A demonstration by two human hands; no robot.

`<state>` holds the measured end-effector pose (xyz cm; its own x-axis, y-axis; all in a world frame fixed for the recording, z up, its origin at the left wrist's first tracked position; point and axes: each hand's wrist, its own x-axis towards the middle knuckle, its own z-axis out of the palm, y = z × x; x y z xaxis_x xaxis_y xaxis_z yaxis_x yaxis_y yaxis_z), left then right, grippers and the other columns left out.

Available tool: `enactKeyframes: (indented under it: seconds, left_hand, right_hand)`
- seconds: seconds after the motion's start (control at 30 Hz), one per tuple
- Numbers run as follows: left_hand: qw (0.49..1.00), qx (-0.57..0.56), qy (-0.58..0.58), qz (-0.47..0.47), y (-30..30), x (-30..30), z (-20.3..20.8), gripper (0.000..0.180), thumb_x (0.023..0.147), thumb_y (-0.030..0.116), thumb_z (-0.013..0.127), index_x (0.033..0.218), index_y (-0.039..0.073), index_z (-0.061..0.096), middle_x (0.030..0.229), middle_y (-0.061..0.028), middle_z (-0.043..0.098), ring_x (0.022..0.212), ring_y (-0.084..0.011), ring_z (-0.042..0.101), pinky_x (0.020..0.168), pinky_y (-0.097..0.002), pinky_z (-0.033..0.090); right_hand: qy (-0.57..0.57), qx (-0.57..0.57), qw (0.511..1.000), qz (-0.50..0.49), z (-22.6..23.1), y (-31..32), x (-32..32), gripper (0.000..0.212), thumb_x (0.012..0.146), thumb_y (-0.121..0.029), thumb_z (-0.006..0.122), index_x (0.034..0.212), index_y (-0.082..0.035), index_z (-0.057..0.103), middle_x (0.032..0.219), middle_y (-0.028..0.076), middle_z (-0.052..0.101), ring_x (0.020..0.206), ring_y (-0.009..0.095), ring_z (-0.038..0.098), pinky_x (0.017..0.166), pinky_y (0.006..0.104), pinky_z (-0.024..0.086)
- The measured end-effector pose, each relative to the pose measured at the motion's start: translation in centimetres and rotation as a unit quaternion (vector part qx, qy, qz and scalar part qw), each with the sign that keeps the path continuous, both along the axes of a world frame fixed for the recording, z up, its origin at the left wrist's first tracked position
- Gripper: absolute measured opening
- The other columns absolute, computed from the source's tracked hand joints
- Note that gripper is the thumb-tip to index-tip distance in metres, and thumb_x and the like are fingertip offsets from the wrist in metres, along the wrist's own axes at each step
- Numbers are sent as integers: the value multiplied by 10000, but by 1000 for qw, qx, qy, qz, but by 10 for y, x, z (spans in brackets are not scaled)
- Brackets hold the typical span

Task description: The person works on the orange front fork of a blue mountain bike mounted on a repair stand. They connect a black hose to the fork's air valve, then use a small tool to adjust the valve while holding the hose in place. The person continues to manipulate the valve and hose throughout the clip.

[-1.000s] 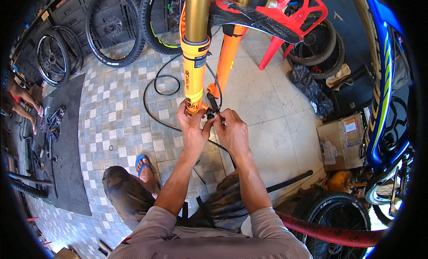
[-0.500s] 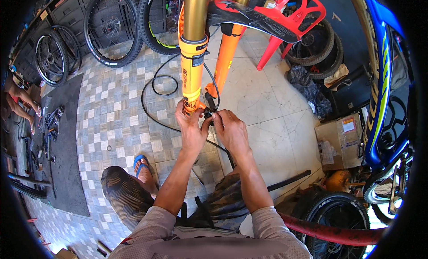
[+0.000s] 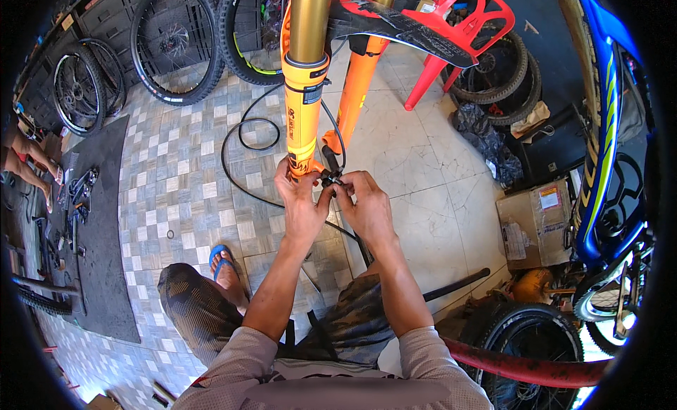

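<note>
Head view, closest first: how are the bare hands set?

The left hand (image 3: 303, 210) is closed about the foot of a tubular orange fork leg with a gold upper tube (image 3: 303, 121), its thumb at a small, dark, irregular part (image 3: 329, 177). The right hand (image 3: 369, 208) pinches that part between thumb and forefinger, the fingertips partly hiding it

Why both at once?

My guess: the left steadies the fork's foot while the right has fine control; thumbs nearly meeting suits something so small

And where exactly is the dark part?

At the fork leg's lower end, on its right, touching the right fingertips and just beside the left thumb. I can't make out its material

Beyond that?

A thin black flexible cable (image 3: 223, 162) loops over the grey checkered floor (image 3: 169, 191), probably slack so it won't tug. Farther off, a red plastic chair (image 3: 425, 80) stands rightward, and a black-tyred bicycle wheel (image 3: 174, 40) stands upright to the left, seemingly parked out of the way
</note>
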<state>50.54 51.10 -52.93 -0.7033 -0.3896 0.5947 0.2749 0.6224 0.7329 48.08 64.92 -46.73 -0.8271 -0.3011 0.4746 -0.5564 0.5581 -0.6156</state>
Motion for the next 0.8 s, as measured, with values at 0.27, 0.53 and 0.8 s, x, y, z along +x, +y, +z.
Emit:
enactKeyframes:
  seconds: [0.27,0.53,0.8]
  left_hand:
    - [1000,-13,12,10,0,1,4,441,720,-10,875,1114,17,678,1527,-265,299,1316,-414,434,954,-401,548]
    - [998,-51,42,22,0,5,-1,453,659,17,881,1082,1,720,1502,-290,339,1361,-455,426,1107,-474,418]
    - [999,-11,48,23,2,3,-2,474,641,46,888,1089,8,738,1501,-286,371,1356,-446,414,1111,-508,384]
  right_hand:
    - [8,112,994,-15,1,-3,-12,269,1020,-219,646,844,-21,602,779,178,660,657,398,641,598,477,517]
    - [-25,50,996,75,-6,4,-16,351,1005,-301,675,814,-21,586,773,164,651,687,404,655,595,492,508]
    - [-12,33,999,23,1,3,-10,258,947,-278,743,889,-49,640,826,121,668,715,368,678,615,468,537]
